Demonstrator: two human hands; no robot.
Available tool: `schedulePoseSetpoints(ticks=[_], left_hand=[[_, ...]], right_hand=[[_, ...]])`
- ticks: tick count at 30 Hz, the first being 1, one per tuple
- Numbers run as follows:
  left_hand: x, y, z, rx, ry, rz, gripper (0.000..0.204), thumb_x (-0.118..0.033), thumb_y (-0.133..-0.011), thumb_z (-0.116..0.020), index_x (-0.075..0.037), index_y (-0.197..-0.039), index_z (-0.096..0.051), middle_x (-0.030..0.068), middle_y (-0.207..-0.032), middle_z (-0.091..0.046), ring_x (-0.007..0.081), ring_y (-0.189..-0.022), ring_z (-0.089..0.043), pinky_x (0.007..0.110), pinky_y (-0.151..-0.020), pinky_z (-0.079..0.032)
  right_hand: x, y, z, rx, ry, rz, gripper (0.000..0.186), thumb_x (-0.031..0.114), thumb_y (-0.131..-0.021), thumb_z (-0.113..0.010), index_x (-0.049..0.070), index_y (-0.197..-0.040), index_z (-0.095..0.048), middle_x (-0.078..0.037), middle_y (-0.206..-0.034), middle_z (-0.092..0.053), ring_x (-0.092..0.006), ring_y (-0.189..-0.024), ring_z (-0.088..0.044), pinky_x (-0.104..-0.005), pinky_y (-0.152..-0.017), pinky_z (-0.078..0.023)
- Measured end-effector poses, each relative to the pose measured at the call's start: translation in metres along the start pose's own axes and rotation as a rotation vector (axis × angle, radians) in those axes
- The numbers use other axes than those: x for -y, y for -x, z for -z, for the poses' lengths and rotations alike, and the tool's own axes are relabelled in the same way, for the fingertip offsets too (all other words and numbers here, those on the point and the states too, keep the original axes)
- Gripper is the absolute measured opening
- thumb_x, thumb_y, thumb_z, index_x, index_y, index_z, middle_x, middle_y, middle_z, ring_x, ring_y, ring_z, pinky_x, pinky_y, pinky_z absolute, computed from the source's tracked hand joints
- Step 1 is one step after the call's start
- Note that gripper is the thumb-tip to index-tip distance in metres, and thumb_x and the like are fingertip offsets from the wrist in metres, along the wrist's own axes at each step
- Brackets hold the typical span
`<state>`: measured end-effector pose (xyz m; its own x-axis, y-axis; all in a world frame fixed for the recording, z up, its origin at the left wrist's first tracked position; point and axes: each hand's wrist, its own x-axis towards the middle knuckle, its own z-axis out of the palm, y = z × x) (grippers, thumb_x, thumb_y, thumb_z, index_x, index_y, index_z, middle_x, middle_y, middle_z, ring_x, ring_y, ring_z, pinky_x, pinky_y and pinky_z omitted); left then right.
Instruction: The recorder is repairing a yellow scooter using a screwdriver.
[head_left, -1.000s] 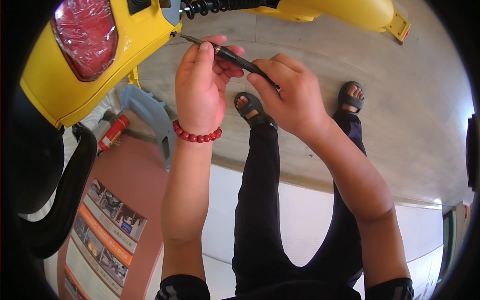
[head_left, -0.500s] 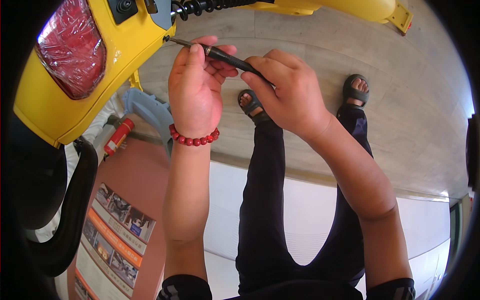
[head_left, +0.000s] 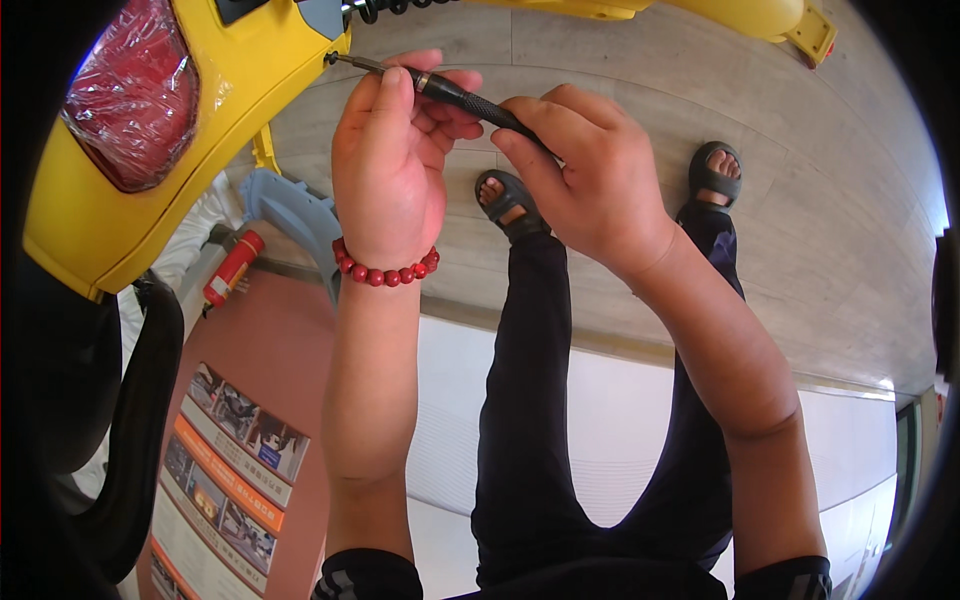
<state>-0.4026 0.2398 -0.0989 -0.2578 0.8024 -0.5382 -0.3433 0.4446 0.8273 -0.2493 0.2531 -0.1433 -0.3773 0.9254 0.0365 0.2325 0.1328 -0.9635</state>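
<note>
Gripping the screwdriver (head_left: 462,97) with right hand (head_left: 600,180), holding its front with left hand (head_left: 388,175), nearer the screw (head_left: 330,59); pointing it long-ways at the screw.

Place: apparently a vehicle workshop. Yellow bodywork (head_left: 245,75) is bearing a film-wrapped red lamp (head_left: 140,110); a black coil spring (head_left: 370,13) is showing beside that bodywork; a grey-blue panel (head_left: 290,205) is sitting near a red fire extinguisher (head_left: 233,267); a photograph board (head_left: 225,475) is lining a reddish-brown wall (head_left: 270,330).
</note>
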Motion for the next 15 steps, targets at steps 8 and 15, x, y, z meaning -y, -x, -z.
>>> schedulePoseSetpoints(ticks=[8,15], left_hand=[[-0.0022,0.0022,-0.0019,-0.011,0.013,-0.007,0.030,-0.023,-0.095,-0.040,0.002,-0.107,-0.052,0.0165,-0.093,-0.063,0.0160,-0.075,-0.059,0.030,-0.071,-0.049],[-0.0042,0.0048,0.0004,0.011,0.020,0.012,0.031,-0.023,-0.095,-0.039,0.001,-0.111,-0.051,0.0176,-0.099,-0.061,0.0196,-0.081,-0.058,0.033,-0.077,-0.047]], right_hand=[[-0.0010,-0.0016,0.0021,-0.016,0.065,0.067,0.016,0.012,-0.071,-0.068,0.004,-0.084,-0.062,-0.008,-0.069,-0.053,-0.0288,-0.065,-0.053,-0.0372,-0.060,-0.045],[0.0034,-0.0002,0.0020,-0.054,0.093,0.100,0.018,0.013,-0.070,-0.069,0.004,-0.085,-0.062,-0.008,-0.069,-0.053,-0.0280,-0.064,-0.053,-0.0365,-0.059,-0.045]])
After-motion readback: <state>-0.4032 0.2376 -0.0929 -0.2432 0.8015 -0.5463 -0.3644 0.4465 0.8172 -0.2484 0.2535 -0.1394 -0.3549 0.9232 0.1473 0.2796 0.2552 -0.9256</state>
